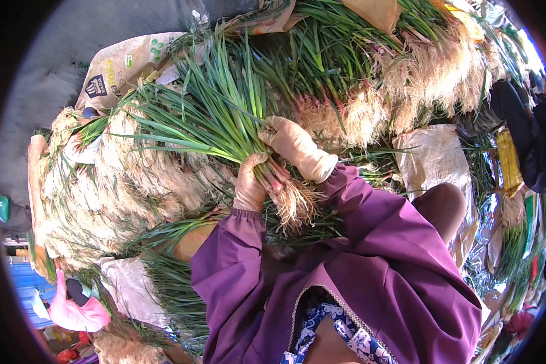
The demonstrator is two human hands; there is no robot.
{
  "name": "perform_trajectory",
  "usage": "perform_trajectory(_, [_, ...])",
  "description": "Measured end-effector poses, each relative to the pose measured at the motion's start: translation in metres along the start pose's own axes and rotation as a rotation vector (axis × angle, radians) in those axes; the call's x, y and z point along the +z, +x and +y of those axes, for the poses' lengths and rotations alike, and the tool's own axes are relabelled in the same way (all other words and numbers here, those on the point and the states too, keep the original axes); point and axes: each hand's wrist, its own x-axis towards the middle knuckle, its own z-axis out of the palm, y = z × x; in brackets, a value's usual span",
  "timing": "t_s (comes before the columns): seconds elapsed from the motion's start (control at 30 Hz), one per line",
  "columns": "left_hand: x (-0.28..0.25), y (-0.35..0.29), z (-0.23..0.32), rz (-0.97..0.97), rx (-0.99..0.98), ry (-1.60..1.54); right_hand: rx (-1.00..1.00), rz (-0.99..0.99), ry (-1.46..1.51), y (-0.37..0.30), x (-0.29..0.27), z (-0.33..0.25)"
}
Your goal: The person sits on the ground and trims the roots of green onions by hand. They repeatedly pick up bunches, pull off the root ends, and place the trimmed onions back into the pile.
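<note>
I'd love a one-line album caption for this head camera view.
Gloved left hand grips a bunch of rooted green stalks, the gloved right hand against it, amid piled, pale-rooted bunches.

The piled roots are bleached by strong daylight, while leaves are dulled by shade. The bunch is shown sharply; the rim is bent and blackened by the fisheye.

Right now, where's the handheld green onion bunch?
Head view, near the middle: the green onion bunch is in the gloved left hand, with the right hand just right of it; leaves fan upper left, roots point lower right.
</note>
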Motion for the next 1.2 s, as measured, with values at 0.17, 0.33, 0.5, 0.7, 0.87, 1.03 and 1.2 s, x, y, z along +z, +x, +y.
perform_trajectory(0.17, [-0.009, 0.0, -0.002, -0.071, 0.009, -0.017, 0.407, -0.072, 0.353, -0.002, -0.002, 0.003])
perform_trajectory(0.33, [-0.015, -0.008, 0.0, -0.023, -0.044, -0.133, -0.116, -0.34, 0.112, 0.006, -0.014, -0.001])
perform_trajectory(0.5, [-0.009, -0.028, 0.016, -0.023, -0.125, -0.108, 0.34, -0.439, 0.934, -0.01, -0.022, -0.006])
perform_trajectory(0.7, [0.0, -0.037, 0.019, -0.061, -0.069, -0.217, 0.179, -0.549, 1.592, -0.042, -0.055, 0.027])
perform_trajectory(0.87, [-0.001, -0.035, 0.017, -0.16, -0.065, -0.329, 0.075, -0.494, -0.064, -0.109, -0.098, 0.096])
perform_trajectory(1.03, [-0.004, -0.028, 0.009, -0.189, -0.077, -0.362, -0.143, -0.143, -0.394, -0.109, -0.078, 0.087])
perform_trajectory(1.2, [-0.015, -0.022, 0.019, -0.174, -0.053, -0.119, 0.041, -0.284, -0.217, -0.042, -0.034, -0.003])
